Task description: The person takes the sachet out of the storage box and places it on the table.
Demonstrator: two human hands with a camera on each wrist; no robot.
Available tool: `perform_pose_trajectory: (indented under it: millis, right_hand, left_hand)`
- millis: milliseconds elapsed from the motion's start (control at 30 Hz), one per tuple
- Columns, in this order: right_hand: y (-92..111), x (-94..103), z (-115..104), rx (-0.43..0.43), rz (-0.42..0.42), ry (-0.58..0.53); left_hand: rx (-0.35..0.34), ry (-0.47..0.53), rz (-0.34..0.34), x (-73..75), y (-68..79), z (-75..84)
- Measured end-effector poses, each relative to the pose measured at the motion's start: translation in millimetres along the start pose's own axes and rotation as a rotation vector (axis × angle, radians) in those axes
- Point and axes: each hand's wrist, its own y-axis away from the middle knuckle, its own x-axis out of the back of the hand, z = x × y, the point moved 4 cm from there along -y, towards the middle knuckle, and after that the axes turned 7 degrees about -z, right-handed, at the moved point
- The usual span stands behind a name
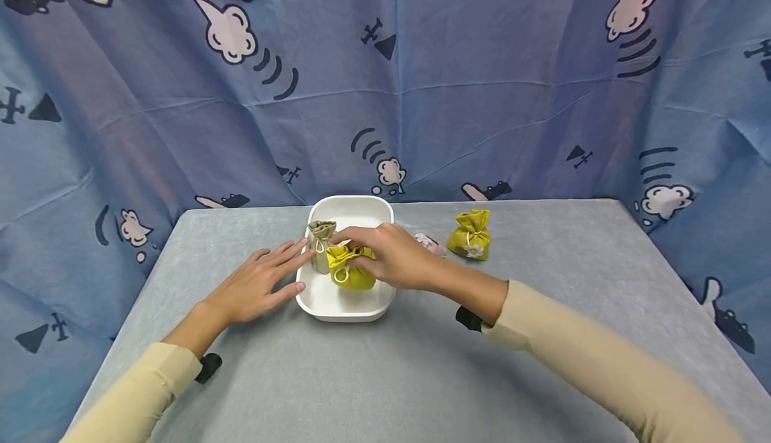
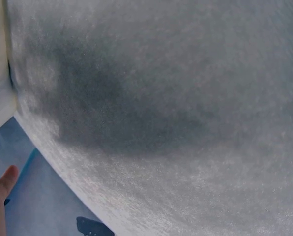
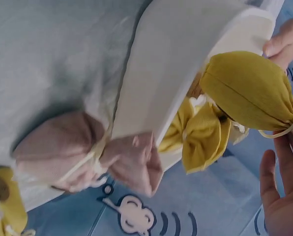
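Along the left rim of the white tray (image 1: 342,307), a nudge from the left hand (image 1: 258,284), fingers spread and gripping nothing, could have toppled the upright beige pouch (image 1: 321,261); farther right, a loosened pinch could have dropped the yellow pouch (image 3: 249,91), clasped over the tray between the right hand's (image 1: 393,255) thumb and fingers.

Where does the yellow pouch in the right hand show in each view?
Head: yellow pouch left of and below centre, in the right hand.
Left wrist: not in it.
Right wrist: topmost yellow pouch, at upper right.
Shared landmark: grey tabletop, in all three.
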Motion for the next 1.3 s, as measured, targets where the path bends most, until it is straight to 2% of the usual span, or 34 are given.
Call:
perform_pose_trajectory:
  millis: [133, 433, 667, 967, 1300]
  right_hand:
    - [6.7, 12.7, 1.3, -0.024, 0.023, -0.023]
    - [20.4, 39.6, -7.1, 0.011, 0.060, -0.005]
    - [36.1, 57.3, -5.7, -0.031, 0.057, -0.012]
    - [59.9, 59.3, 9.7, -0.053, 0.042, -0.016]
    - [78.0, 55.6, 27.4, -0.104, 0.021, -0.086]
  left_hand:
    - [-0.012, -0.004, 0.013, 0.8, -0.1, 0.1]
    - [-0.022, -0.007, 0.023, -1.4, -0.2, -0.1]
    - [-0.021, -0.007, 0.027, -0.5, 0.0, 0.1]
    - [-0.023, -0.001, 0.025, -1.2, 0.5, 1.1]
    - [-0.015, -0.001, 0.024, -1.5, 0.0, 0.4]
